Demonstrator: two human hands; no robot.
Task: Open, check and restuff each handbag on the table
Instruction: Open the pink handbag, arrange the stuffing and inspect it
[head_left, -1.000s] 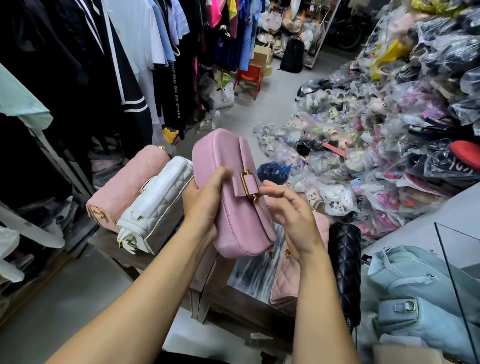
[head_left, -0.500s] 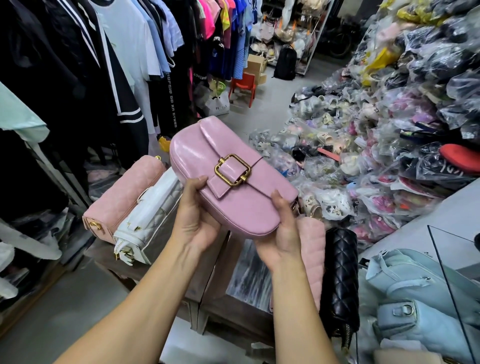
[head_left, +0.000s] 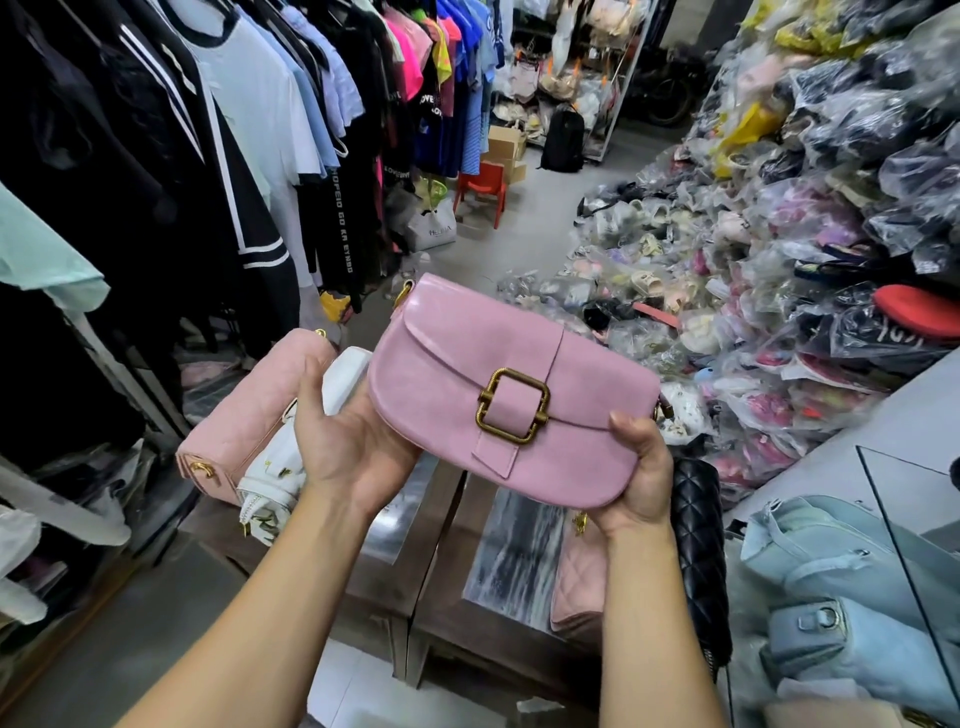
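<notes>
I hold a glossy pink handbag (head_left: 452, 374) with a brass buckle above the small table (head_left: 431, 525), its closed flap facing me. My left hand (head_left: 348, 441) cups its lower left end from below. At the lower right corner my right hand (head_left: 641, 478) grips it, thumb on the front. On the table lie a quilted pale pink bag (head_left: 249, 410) and a white quilted bag (head_left: 283, 467) at the left. A black quilted bag (head_left: 698, 540) and another pink quilted bag (head_left: 576, 587) sit at the right, partly hidden by my right arm.
Two light blue bags (head_left: 852, 597) lie at the lower right beside a glass pane (head_left: 914, 519). A rack of hanging clothes (head_left: 249, 130) fills the left. A big heap of plastic-wrapped shoes (head_left: 779, 234) covers the right. A red chair (head_left: 480, 189) stands on the floor beyond.
The pink handbag turned from standing on end to lying level with its flap and buckle facing me. Both hands shifted from its sides to under its lower corners.
</notes>
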